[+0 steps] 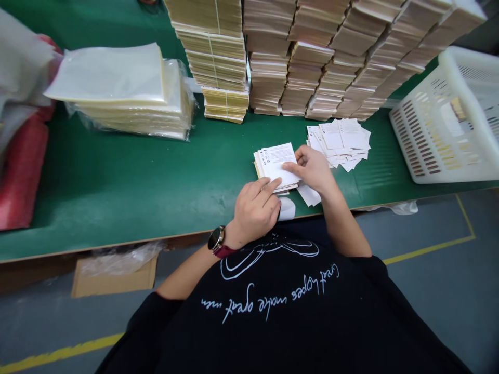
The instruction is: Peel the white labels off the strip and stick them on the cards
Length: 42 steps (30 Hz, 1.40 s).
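Note:
A small stack of white printed cards (pixel 277 162) lies on the green table (pixel 128 182) near its front edge. My left hand (pixel 255 208), with a watch on its wrist, has its fingers curled and its fingertips pressing the stack's near edge. My right hand (pixel 312 167) pinches the stack's right side, thumb on the top card. A loose spread of the same white cards (pixel 343 140) lies just to the right of my right hand. More white cards (pixel 307 195) peek out under my right wrist.
Tall piles of tan cards (pixel 312 57) line the back of the table. A wrapped pile of clear bags (pixel 125 91) sits at the left, beside something red (pixel 19 171). A white slotted basket (pixel 448 119) stands at the right. A cardboard box (pixel 113 275) lies on the floor below.

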{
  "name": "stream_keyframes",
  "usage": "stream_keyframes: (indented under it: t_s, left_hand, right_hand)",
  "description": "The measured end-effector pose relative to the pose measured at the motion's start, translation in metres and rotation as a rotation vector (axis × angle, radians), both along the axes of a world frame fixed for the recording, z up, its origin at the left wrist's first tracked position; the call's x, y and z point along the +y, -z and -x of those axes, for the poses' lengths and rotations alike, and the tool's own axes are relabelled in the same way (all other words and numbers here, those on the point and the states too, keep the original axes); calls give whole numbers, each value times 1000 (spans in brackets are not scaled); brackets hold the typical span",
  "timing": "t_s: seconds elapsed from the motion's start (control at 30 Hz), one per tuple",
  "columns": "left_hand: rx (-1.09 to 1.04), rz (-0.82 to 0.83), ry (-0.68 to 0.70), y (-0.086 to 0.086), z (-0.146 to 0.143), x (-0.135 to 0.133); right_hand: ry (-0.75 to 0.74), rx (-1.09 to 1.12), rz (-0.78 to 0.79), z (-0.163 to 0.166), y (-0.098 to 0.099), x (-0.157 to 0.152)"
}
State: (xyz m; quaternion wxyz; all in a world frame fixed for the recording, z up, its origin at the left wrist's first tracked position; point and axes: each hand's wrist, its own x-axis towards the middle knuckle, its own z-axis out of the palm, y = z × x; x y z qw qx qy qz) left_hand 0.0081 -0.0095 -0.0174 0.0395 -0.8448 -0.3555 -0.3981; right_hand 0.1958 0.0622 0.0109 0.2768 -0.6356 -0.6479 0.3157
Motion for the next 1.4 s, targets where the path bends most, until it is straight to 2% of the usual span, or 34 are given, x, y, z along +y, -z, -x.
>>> stream_keyframes:
  t_s: [0.1, 0.17, 0.23, 0.37, 0.43, 0.5, 0.57, 0.67, 0.73, 0.8, 0.83, 0.93, 1.0, 1.07, 1.1, 1.17, 1.27, 1.33, 1.4]
  left_hand:
    - [18, 21, 17, 1, 0, 0]
    - [23, 40, 33, 2, -1, 1]
    - [24, 49, 43, 3, -1, 1]
    - [20, 58, 47, 3, -1, 1]
    - [-12, 62, 49, 3, 1, 0]
    - [-87, 67, 37, 2, 3, -2]
    - [-176, 82, 20, 1, 5, -3]
    - [-254, 106, 16, 1, 7, -2]
    - [-272, 115, 13, 1, 7, -2]
    - [-272, 131, 10, 2, 7, -2]
    - [-268, 142, 10, 2, 7, -2]
    - [-271, 159, -57, 3, 7, -4]
    - [-279, 121, -113, 3, 8, -6]
    - [-245, 50, -78, 3, 8, -7]
    - [-215, 22, -26, 3, 9, -8]
    - [-167, 13, 66, 3, 8, -7]
    - [-189, 64, 94, 3, 7, -5]
    - [-207, 88, 78, 2, 5, -3]
    - [-198, 100, 67, 2, 4, -2]
  right_hand:
    - [-14, 236, -10, -4, 14, 5]
    - [-38, 267, -9, -3, 16, 5]
    - [-33, 143, -69, 1, 12, 1]
    - [52, -224, -298, 0, -1, -10]
    - [109, -206, -332, -13, -7, -18]
    - [142, -168, -273, -32, -11, -26]
    - [130, -264, -231, -49, -16, -37]
    - [134, -380, -354, -54, -23, -59]
    - [21, -246, -380, -41, -25, -74]
    - [-170, -8, -304, -22, -24, -86]
    - [-212, 91, -279, -13, -22, -90]
    - [-203, 284, -216, 3, -16, -94]
    - [-184, 322, -182, 5, -12, -93]
    - [-214, 288, -201, 3, -10, -93]
    - [-230, 244, -257, 1, -10, -94]
    - [-245, 115, -472, -1, -9, -97]
    - [-172, -13, -789, -6, -11, -97]
    - [-33, 72, -815, -8, -13, -88]
    - [117, 186, -712, -9, -17, -71]
